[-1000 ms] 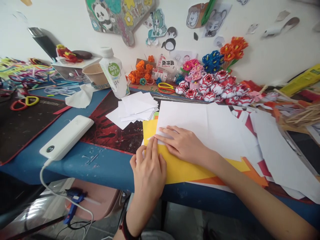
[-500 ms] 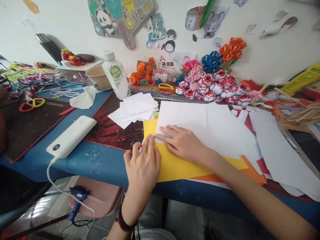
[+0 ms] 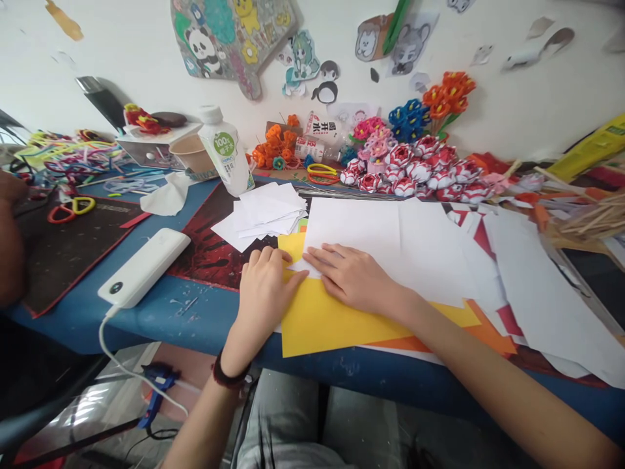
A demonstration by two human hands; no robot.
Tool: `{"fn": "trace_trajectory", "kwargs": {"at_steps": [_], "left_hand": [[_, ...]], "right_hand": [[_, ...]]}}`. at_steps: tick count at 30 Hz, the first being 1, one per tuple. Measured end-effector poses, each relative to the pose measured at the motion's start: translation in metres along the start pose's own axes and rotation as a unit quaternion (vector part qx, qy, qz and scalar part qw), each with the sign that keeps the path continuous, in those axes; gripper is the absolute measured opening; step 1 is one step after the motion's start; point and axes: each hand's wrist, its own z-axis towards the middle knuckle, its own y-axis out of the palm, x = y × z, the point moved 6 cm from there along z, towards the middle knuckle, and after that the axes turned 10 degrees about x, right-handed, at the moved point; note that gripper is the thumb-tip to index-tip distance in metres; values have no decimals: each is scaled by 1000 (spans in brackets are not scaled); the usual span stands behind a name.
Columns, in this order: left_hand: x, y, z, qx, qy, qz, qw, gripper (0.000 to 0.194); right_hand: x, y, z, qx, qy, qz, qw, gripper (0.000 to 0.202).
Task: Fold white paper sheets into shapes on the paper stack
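Note:
A large white sheet of paper (image 3: 354,225) lies over a yellow sheet (image 3: 322,319), with a narrow white corner pointing left. At that corner is my left hand (image 3: 263,286), its fingers curled and its thumb reaching toward the corner; the exact contact is partly hidden. My right hand (image 3: 354,277) lies flat on the white sheet's lower left part, fingers stretched out and pressing down. An orange sheet (image 3: 400,343) shows beneath the yellow one. Just beyond my left hand is a pile of small white paper pieces (image 3: 266,212).
A white power bank (image 3: 146,267) with a cable lies left. Behind stand a white bottle (image 3: 225,153), a paper cup (image 3: 195,156) and red-white paper flowers (image 3: 420,169). Scissors (image 3: 71,210) lie near another person's arm (image 3: 10,241). More white paper (image 3: 551,286) is at right.
My left hand has shifted left and slightly up, its fingers going from stretched on the paper to curled at the corner. My right hand stays pressed on the white sheet.

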Motion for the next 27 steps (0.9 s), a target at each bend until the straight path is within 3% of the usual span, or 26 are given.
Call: {"fn": "trace_trajectory", "kwargs": {"at_steps": [11,15,20,27], "left_hand": [[-5,27,44,-233,44,-65,969,37],[3,26,49,-241,56,-87,965,43],[3,31,49,-250,9,-134,959,38],[-4,41,43,-317,-68,-305,896,41]], "right_hand": [[2,-2,-1,17,18,28,999,47],[3,-4,0,20,26,43,999,47],[4,-2,-2,22,21,43,999,47],[5,-1,-3,27,11,34,999,49]]}}
